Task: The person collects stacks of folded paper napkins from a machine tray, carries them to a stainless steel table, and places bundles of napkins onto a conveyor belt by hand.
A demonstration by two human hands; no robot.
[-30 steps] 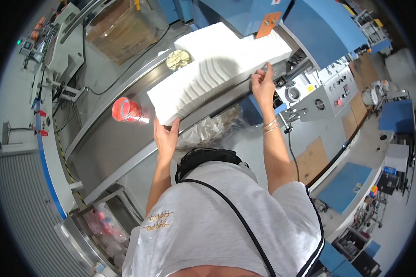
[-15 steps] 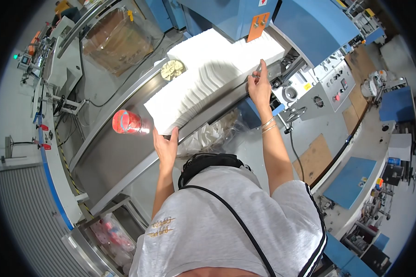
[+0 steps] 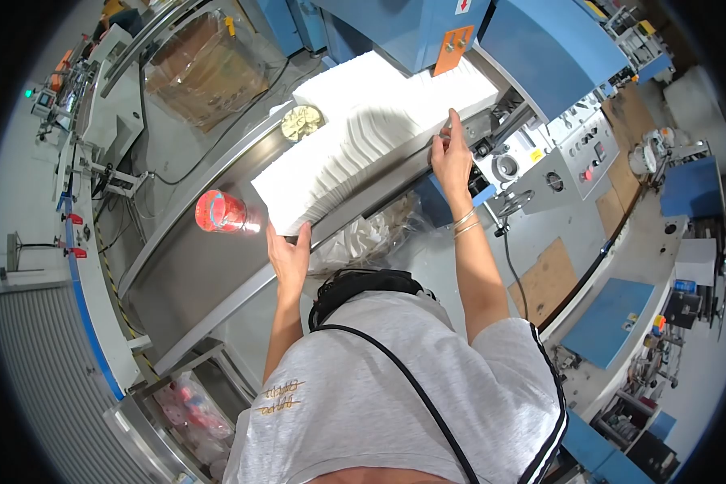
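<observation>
A long row of white folded paper sheets (image 3: 343, 165), its layers standing side by side, lies on a metal tray table (image 3: 187, 278). My left hand (image 3: 288, 256) is at the near left end of the row, thumb and fingers on either side of its lower corner; some fingertips are hidden. My right hand (image 3: 453, 161) is by the right front edge of the row, index finger stretched out and thumb apart. Whether that fingertip touches the paper is unclear. Left of the row, a red-and-clear cylindrical container (image 3: 222, 212) lies on the metal. A pale yellow crumpled round piece (image 3: 302, 123) sits behind the row.
A blue machine (image 3: 403, 28) with an orange bracket (image 3: 453, 50) stands over the far end of the row. To the right is a control panel (image 3: 585, 153) with knobs. Clear plastic bagging (image 3: 371, 238) hangs below the table edge. A plastic-lined cardboard box (image 3: 206, 73) stands at the back left.
My right hand has shifted very slightly down and toward me along the row. My left hand stays at the near end, and the paper looks unmoved.
</observation>
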